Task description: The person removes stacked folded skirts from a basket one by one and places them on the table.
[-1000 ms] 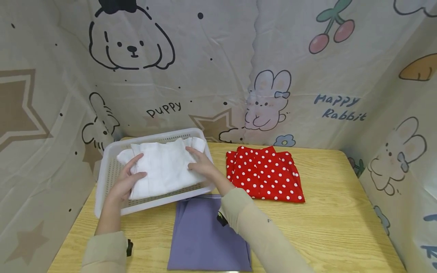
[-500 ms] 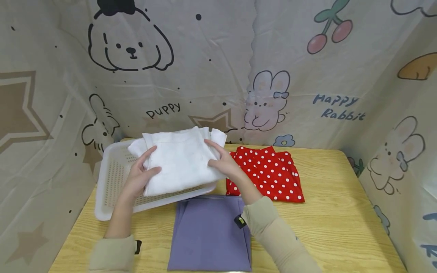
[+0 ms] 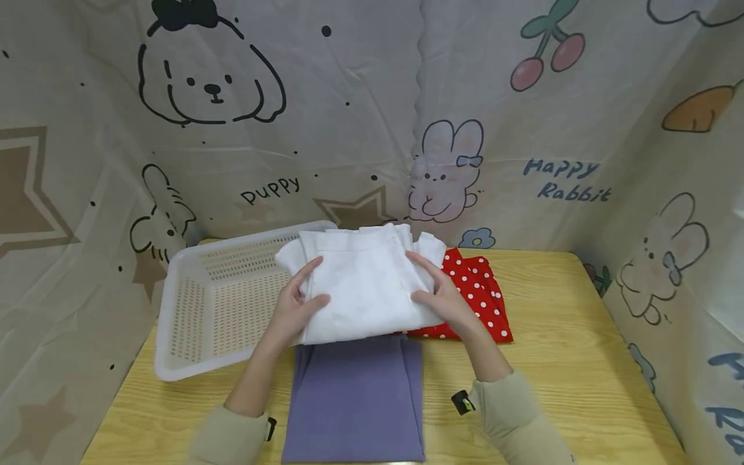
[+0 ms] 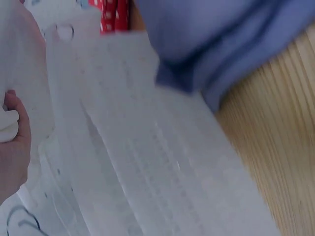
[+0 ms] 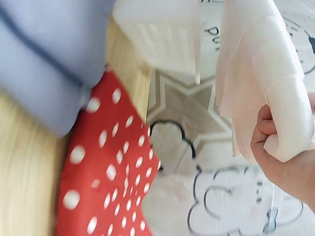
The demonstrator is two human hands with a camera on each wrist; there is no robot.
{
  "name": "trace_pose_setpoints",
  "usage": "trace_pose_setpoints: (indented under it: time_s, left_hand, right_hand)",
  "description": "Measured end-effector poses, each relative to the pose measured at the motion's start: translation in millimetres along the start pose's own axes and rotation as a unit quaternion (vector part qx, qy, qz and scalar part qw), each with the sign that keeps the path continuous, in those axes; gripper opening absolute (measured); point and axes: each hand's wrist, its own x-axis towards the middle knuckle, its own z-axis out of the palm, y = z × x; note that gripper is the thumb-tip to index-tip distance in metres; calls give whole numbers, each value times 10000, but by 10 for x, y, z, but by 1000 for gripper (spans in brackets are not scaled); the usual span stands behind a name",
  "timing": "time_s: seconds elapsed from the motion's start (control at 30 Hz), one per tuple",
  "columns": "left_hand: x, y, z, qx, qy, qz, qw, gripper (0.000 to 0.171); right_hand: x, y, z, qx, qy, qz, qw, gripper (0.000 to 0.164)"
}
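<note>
Both hands hold a folded white garment (image 3: 366,284) up off the table, between the white basket and the red fabric. The left hand (image 3: 293,311) grips its left side, thumb on top. On the opposite side the right hand (image 3: 446,300) pinches it the same way. The right wrist view shows the right fingers (image 5: 266,125) curled round the rolled edge of the white garment (image 5: 275,54). At the edge of the left wrist view, the left hand (image 4: 15,157) is only partly seen. Behind the garment, part of the red polka-dot fabric (image 3: 485,300) is hidden.
The white perforated plastic basket (image 3: 163,329) stands at the back left with its bottom showing. A folded purple cloth (image 3: 356,407) lies at the table's front middle. Patterned curtains (image 3: 349,84) enclose the wooden table (image 3: 558,361) at the back and sides.
Both hands have lifted the white garment out of the basket and carried it right. It now overlaps the red polka-dot fabric and the purple cloth's far edge in view.
</note>
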Motion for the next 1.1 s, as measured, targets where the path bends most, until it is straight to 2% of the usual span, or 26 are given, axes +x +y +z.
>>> trace_pose_setpoints:
  time_s: [0.2, 0.33, 0.47, 0.6, 0.77, 0.97, 1.1]
  left_hand:
    - [-15, -107, 396, -131, -111, 140, 9998, 65]
    - [-39, -207, 643, -359, -267, 306, 9985, 65]
    - [-77, -299, 877, -503, -479, 315, 9971, 65]
    - [-126, -387, 1118, -570, -573, 417, 9959, 65]
    - [-215, -523, 1415, -673, -700, 616, 9934, 64]
    - [-367, -657, 1732, -456, -785, 557, 9943, 62]
    - [-510, -598, 1886, -519, -858, 403, 9942, 60]
  right_hand:
    - [-308, 169, -282, -110, 175, -48, 9998, 67]
    - [-511, 295, -453, -156, 208, -232, 9994, 65]
    - [-719, 418, -612, -359, 277, -367, 9983, 65]
    - [-941, 545, -755, -647, 405, -310, 9966, 65]
    - [-1227, 701, -906, -596, 506, -382, 9962, 67]
    - [-1533, 889, -1021, -438, 602, -365, 9966, 68]
    - [-1708, 1043, -1081, -515, 694, -307, 9958, 68]
